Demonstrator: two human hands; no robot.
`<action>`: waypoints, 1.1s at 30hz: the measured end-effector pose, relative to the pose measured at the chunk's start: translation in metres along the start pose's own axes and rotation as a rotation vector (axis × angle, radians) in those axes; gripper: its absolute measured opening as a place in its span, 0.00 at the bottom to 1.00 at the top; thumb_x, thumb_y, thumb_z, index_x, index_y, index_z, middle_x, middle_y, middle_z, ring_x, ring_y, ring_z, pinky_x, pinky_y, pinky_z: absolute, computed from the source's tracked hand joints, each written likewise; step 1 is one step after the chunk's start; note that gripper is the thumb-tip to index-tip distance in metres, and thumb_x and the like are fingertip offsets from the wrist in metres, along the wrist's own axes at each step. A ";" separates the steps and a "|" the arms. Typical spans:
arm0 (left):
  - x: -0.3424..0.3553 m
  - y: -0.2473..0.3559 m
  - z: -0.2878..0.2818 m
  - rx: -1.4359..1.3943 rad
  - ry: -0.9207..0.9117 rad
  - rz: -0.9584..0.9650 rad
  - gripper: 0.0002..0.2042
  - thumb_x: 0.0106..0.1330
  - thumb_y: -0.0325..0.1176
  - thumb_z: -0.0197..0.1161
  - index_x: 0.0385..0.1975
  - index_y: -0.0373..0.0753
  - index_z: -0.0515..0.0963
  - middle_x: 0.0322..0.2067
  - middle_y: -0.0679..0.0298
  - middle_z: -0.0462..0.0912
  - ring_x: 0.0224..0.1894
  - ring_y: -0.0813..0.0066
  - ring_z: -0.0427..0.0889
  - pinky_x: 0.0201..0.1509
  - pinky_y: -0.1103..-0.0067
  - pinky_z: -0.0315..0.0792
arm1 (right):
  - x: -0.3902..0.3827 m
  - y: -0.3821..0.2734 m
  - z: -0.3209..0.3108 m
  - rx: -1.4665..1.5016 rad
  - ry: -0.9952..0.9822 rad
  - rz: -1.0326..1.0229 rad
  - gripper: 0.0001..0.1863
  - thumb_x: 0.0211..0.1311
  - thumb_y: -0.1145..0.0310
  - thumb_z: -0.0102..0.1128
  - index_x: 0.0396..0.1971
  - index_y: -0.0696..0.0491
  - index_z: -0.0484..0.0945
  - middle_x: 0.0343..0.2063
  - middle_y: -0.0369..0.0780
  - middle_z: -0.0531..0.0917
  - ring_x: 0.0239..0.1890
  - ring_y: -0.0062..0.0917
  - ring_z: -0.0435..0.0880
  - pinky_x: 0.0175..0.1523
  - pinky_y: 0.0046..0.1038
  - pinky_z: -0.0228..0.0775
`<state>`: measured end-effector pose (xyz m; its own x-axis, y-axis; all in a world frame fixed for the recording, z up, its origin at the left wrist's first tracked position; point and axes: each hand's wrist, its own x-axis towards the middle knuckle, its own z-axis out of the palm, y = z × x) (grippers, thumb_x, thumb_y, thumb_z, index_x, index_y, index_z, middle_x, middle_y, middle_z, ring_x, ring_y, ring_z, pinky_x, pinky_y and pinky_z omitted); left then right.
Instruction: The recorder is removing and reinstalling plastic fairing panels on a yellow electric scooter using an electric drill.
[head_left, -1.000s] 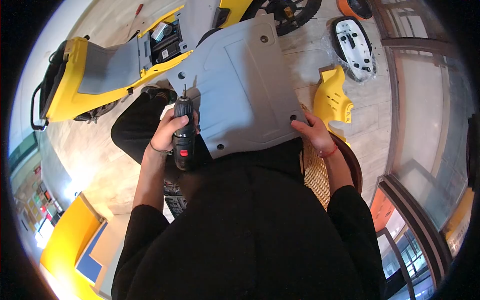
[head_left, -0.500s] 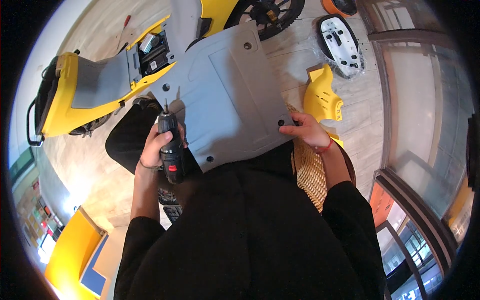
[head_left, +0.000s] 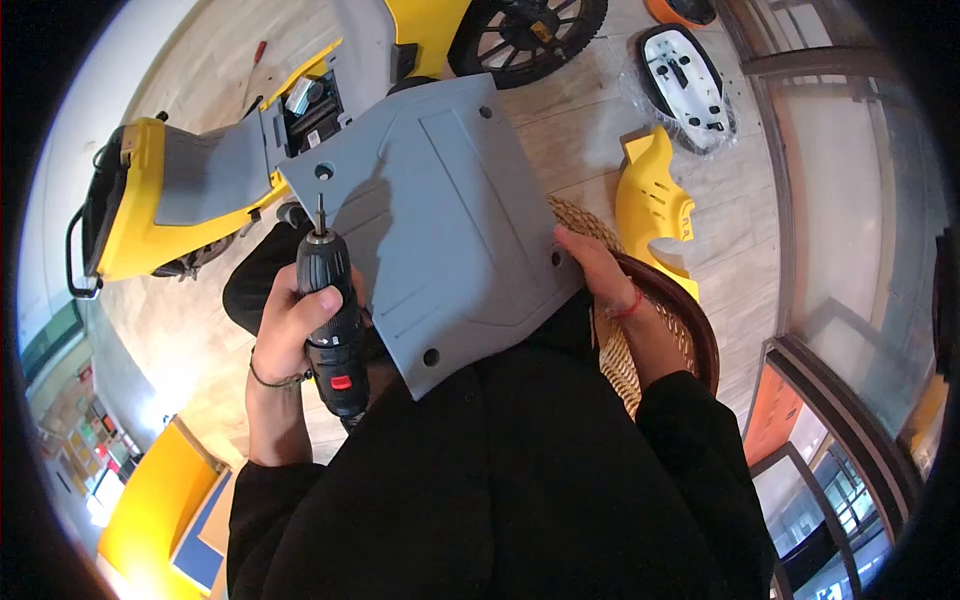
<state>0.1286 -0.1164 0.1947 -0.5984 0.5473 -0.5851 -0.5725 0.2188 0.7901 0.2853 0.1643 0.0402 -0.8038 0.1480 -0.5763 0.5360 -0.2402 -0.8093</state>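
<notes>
Left hand [head_left: 292, 322] has its fingers clenched around the grip of a black cordless screwdriver [head_left: 330, 318], held pretty much upright with the bit pointing away from the body, tip sitting just below a round hole [head_left: 324, 171] near the far left corner of a big grey plastic panel [head_left: 440, 220]. Can't quite tell if the bit touches the panel or just hovers beside its edge. The panel lies flat across the person's lap, tilted a little, with screw holes near its corners. Right hand [head_left: 595, 268] is grasping the panel's right edge, fingers curled over it next to one of those holes, a red band on the wrist. Under that hand there's a woven wicker seat [head_left: 640, 350] with a dark rim. Out on the wooden floor [head_left: 580, 120]: a yellow and grey ride-on car body [head_left: 170, 200] lying at the left with its innards showing, a black spoked wheel [head_left: 530, 35] at the top, a loose yellow plastic part [head_left: 655, 205] just right of the panel, and a white and black piece [head_left: 685, 80] sitting on clear plastic wrap further off.
</notes>
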 end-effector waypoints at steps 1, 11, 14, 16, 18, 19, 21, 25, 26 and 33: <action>0.000 0.004 0.004 0.014 0.001 0.007 0.18 0.49 0.43 0.62 0.28 0.33 0.72 0.23 0.61 0.75 0.25 0.74 0.77 0.29 0.81 0.72 | 0.001 0.001 0.003 0.030 -0.032 -0.051 0.24 0.62 0.56 0.50 0.44 0.64 0.74 0.42 0.39 0.79 0.44 0.20 0.74 0.51 0.21 0.63; 0.001 0.028 0.054 0.059 -0.087 0.067 0.18 0.48 0.42 0.63 0.29 0.32 0.73 0.25 0.62 0.76 0.27 0.75 0.77 0.31 0.80 0.72 | -0.002 0.015 0.024 0.241 0.301 0.129 0.25 0.64 0.55 0.48 0.46 0.64 0.74 0.43 0.38 0.78 0.45 0.19 0.73 0.53 0.20 0.61; 0.002 0.032 0.071 0.038 -0.074 0.084 0.17 0.49 0.41 0.63 0.29 0.32 0.73 0.24 0.62 0.76 0.27 0.76 0.77 0.32 0.80 0.71 | 0.001 0.026 0.025 0.287 0.313 0.045 0.23 0.64 0.56 0.49 0.44 0.64 0.75 0.41 0.36 0.78 0.43 0.17 0.73 0.50 0.19 0.62; 0.003 0.034 0.080 0.050 -0.098 0.076 0.15 0.50 0.39 0.63 0.28 0.32 0.73 0.24 0.63 0.76 0.26 0.77 0.76 0.32 0.81 0.70 | 0.001 0.033 0.025 0.319 0.318 0.004 0.22 0.64 0.57 0.49 0.42 0.63 0.75 0.40 0.35 0.78 0.41 0.17 0.73 0.49 0.19 0.62; 0.004 0.034 0.087 0.042 -0.118 0.076 0.13 0.50 0.36 0.63 0.27 0.33 0.73 0.24 0.64 0.76 0.26 0.78 0.75 0.32 0.82 0.68 | 0.001 0.036 0.025 0.283 0.400 -0.002 0.21 0.65 0.58 0.49 0.40 0.63 0.77 0.36 0.34 0.79 0.38 0.15 0.73 0.46 0.17 0.63; 0.005 0.033 0.090 0.062 -0.109 0.087 0.13 0.49 0.36 0.64 0.27 0.33 0.73 0.24 0.65 0.76 0.26 0.79 0.74 0.32 0.82 0.67 | 0.001 0.037 0.025 0.292 0.390 -0.014 0.21 0.65 0.58 0.49 0.40 0.63 0.77 0.36 0.34 0.79 0.38 0.15 0.73 0.46 0.17 0.63; 0.008 0.030 0.093 0.122 -0.101 0.097 0.13 0.48 0.35 0.65 0.28 0.34 0.74 0.25 0.66 0.75 0.29 0.79 0.74 0.35 0.82 0.66 | 0.002 0.037 0.027 0.219 0.447 -0.026 0.19 0.65 0.59 0.48 0.36 0.62 0.77 0.32 0.32 0.78 0.34 0.13 0.71 0.42 0.16 0.63; 0.008 0.028 0.094 0.181 -0.106 0.176 0.19 0.46 0.37 0.65 0.36 0.33 0.73 0.25 0.64 0.76 0.29 0.77 0.76 0.36 0.81 0.68 | 0.007 0.036 0.033 0.233 0.577 -0.167 0.20 0.65 0.59 0.48 0.29 0.65 0.74 0.22 0.32 0.74 0.29 0.15 0.67 0.35 0.20 0.63; 0.006 0.028 0.095 0.199 -0.106 0.164 0.19 0.46 0.37 0.65 0.36 0.33 0.73 0.25 0.64 0.76 0.29 0.77 0.76 0.36 0.81 0.68 | 0.007 0.036 0.032 0.214 0.570 -0.172 0.20 0.65 0.59 0.48 0.29 0.65 0.74 0.22 0.32 0.75 0.29 0.15 0.67 0.35 0.20 0.63; -0.006 0.019 0.092 0.184 0.006 0.035 0.30 0.40 0.57 0.62 0.23 0.29 0.73 0.30 0.49 0.74 0.22 0.71 0.77 0.31 0.78 0.71 | 0.013 0.030 0.039 0.291 0.619 -0.255 0.18 0.65 0.62 0.49 0.29 0.64 0.74 0.23 0.32 0.75 0.29 0.14 0.67 0.36 0.20 0.63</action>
<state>0.1733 -0.0408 0.2297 -0.6198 0.5520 -0.5578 -0.4397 0.3445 0.8295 0.2806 0.1217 0.0128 -0.5548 0.7282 -0.4023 0.1919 -0.3585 -0.9136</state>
